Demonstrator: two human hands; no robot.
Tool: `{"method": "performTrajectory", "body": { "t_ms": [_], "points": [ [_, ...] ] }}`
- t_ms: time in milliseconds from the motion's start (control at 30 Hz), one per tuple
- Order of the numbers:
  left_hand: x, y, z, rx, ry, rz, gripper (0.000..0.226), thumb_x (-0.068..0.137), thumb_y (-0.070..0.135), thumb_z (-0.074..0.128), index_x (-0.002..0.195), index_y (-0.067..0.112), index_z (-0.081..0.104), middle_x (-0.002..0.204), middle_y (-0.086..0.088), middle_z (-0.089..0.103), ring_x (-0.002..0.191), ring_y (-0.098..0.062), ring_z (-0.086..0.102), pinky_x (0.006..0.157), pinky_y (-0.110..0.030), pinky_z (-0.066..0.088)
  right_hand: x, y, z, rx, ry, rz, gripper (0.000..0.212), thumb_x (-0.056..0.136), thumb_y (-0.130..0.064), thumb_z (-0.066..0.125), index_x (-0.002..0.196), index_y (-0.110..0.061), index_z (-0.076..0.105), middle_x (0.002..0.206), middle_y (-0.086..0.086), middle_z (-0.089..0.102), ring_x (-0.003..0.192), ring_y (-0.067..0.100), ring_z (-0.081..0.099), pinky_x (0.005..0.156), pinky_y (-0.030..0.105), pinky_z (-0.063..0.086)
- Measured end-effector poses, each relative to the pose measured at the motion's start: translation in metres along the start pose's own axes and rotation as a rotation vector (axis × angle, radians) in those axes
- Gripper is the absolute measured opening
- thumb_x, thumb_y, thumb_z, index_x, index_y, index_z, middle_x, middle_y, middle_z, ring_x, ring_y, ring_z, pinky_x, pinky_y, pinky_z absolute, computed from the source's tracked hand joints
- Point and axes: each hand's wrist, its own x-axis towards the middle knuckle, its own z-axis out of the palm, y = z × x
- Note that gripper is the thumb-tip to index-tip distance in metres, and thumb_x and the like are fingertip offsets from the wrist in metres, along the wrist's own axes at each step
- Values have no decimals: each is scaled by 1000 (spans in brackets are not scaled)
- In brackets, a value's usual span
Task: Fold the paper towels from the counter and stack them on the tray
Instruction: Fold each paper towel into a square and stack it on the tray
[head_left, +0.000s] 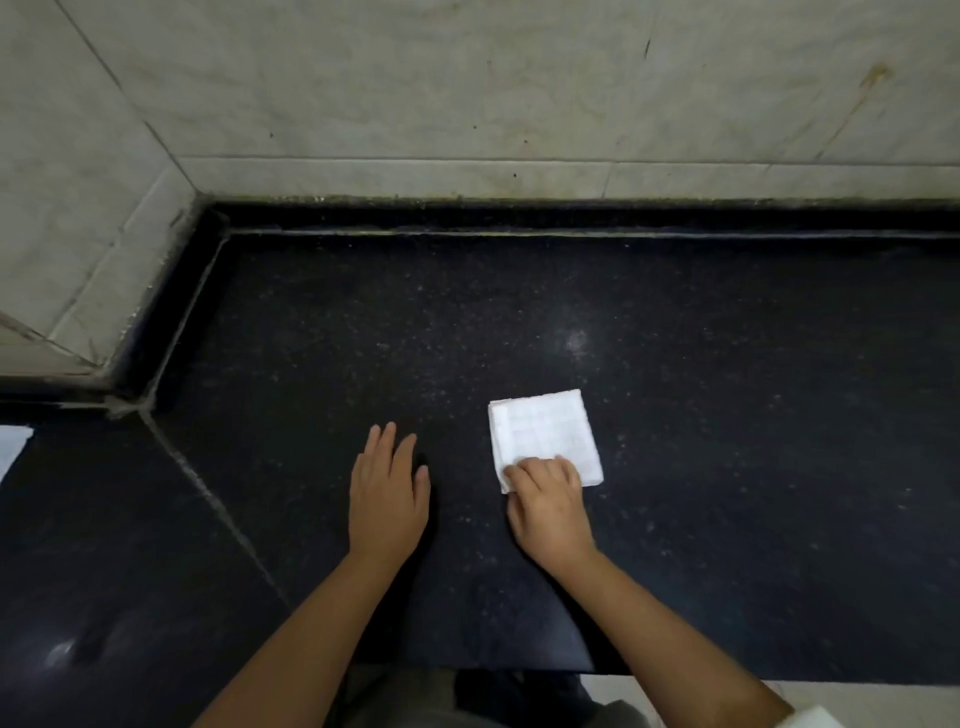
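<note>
A polished black speckled stone counter (519, 322) is filling most of the head view, with a pale glare spot shining on it at about 1 o'clock from the hands. A thin grout seam (208, 493) is running diagonally across the slab at 8 o'clock, joining two pieces of stone. Behind the counter, at 12 o'clock, a wall of grey-white marbled tiles (467, 78) is rising, stained and speckled along its base, and meeting a second tiled wall at the corner at 10 o'clock.

The small white folded square paper towel (543, 436) is lying flat on the counter at about 2 o'clock from the near edge's middle. The right hand (550, 506) is resting on its near corner, fingers curled down and pressing the paper. The left hand (387, 493) is lying flat on the bare stone just beside it at 9 o'clock, fingers straight and close together, holding nothing. A white sheet edge (13, 447) is showing at the far 9 o'clock border.
</note>
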Motion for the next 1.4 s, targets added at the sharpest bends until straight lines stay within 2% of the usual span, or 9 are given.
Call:
{"method": "performTrajectory", "body": {
  "t_ms": [267,367,467,567,800,900,1000,1167,1400],
  "points": [
    [-16,-4,17,-71,-45,300,42,79,26,38,100,6,69,107,-12,68,103,-29,64,83,-40,55,-13,20,-18,-89,58,-57,45,67,-10,34,98,-5,66,93,7,69,95,13,48,101,42,39],
    [-9,17,26,-147,-5,487,33,76,25,43,89,14,70,92,-1,68,91,-12,49,75,-27,53,-9,44,-39,-259,-9,-3,37,55,3,55,86,-10,70,88,6,71,84,22,63,75,47,56],
    [-4,36,30,-59,-40,595,26,74,32,49,85,21,69,88,7,67,89,-8,46,74,-23,49,-2,56,-46,-325,-205,15,51,35,8,80,81,-12,73,86,7,72,66,26,68,51,31,57],
    [-1,50,34,109,-159,593,30,57,47,75,77,26,69,82,12,65,81,-7,59,69,-20,50,8,58,-48,-305,-231,-71,33,46,7,78,75,-9,73,78,6,70,58,23,65,44,29,55],
    [10,69,35,287,-91,522,34,36,28,86,59,22,63,60,7,59,58,-13,59,58,-23,49,25,45,-76,-47,-221,8,24,80,1,50,94,0,69,99,15,66,90,29,62,79,34,51],
    [9,90,33,302,36,634,12,54,12,64,61,19,57,58,4,55,56,-16,54,64,-25,36,11,52,-103,-20,-137,76,23,80,-1,50,93,0,69,95,15,64,89,28,60,76,30,47],
    [6,136,33,249,133,784,12,67,12,38,71,16,49,63,0,53,64,-18,42,62,-28,25,-18,80,-143,13,-37,185,24,80,1,50,95,-1,69,93,14,63,87,26,59,72,23,41],
    [-20,270,24,167,69,932,16,66,8,40,80,16,41,66,0,53,60,-18,49,51,-22,33,-97,157,-233,37,79,268,19,79,-1,55,92,-5,68,82,3,55,78,18,53,59,5,35],
    [-116,475,49,-35,-271,1038,20,94,9,39,111,10,50,111,-5,53,102,-24,46,88,-35,40,-237,267,-349,-260,208,414,14,80,-13,58,93,-10,64,94,9,62,91,28,58,72,36,46]
  ]
}}
